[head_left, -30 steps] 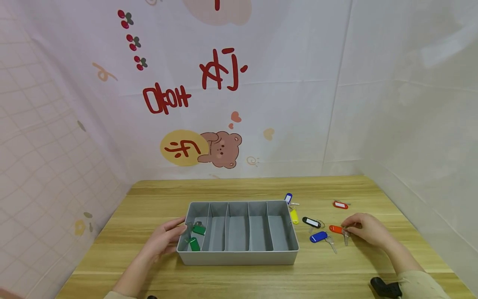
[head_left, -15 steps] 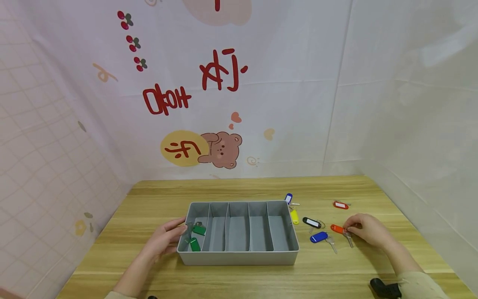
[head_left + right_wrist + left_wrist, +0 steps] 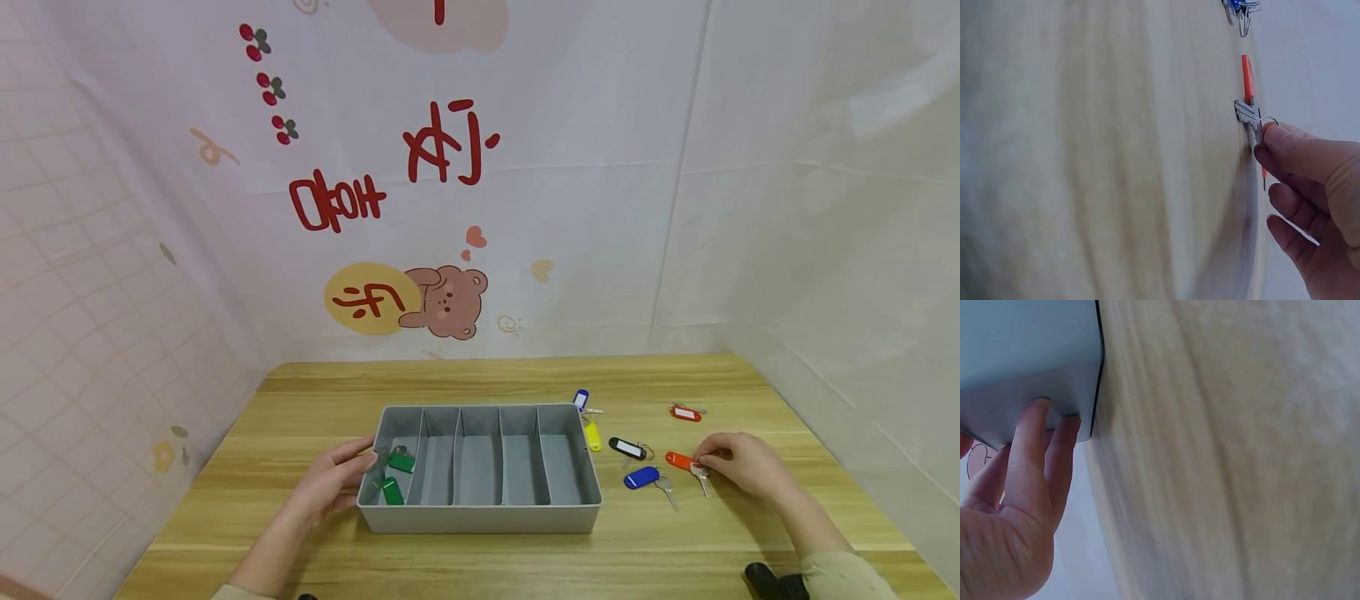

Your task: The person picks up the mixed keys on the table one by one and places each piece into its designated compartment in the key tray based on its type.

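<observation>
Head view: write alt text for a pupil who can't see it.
A person's right grip holds an orange-tagged key; the left grip touches a divided tray. Two green tags lie in its leftmost compartment, other tagged keys on the table right of it.

Tray gets cut off in the left wrist view, right wrist one clips a blue tag and blurs the tabletop.
</observation>
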Demonstrator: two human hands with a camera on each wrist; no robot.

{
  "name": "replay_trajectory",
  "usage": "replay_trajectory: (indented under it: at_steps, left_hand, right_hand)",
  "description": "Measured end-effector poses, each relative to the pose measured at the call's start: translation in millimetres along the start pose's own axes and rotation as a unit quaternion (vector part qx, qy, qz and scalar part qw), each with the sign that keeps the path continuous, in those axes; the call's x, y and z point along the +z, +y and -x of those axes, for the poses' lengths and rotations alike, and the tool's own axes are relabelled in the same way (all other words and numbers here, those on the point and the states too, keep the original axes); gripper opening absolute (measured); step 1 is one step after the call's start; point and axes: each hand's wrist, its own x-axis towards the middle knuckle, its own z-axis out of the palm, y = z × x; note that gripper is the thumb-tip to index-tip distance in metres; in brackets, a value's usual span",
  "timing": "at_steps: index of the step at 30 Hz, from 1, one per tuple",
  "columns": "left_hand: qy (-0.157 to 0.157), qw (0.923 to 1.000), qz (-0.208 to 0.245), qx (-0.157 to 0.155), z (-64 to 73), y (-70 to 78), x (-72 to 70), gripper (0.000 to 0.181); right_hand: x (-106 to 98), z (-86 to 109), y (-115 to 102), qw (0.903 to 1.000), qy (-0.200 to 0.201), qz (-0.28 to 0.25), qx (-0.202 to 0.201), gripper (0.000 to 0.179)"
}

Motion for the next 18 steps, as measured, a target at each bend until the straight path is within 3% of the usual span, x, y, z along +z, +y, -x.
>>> replay_trajectory:
  at_steps: [18]
  left_hand:
    - [-0.006, 0.9999, -0.006, 0.009, -0.7, -4.3, 0.3, 0.065]
  right_hand:
    - [-8.2, 6.0, -4.6, 0.9965, 0.043, -0.039, 0.060, 0.005]
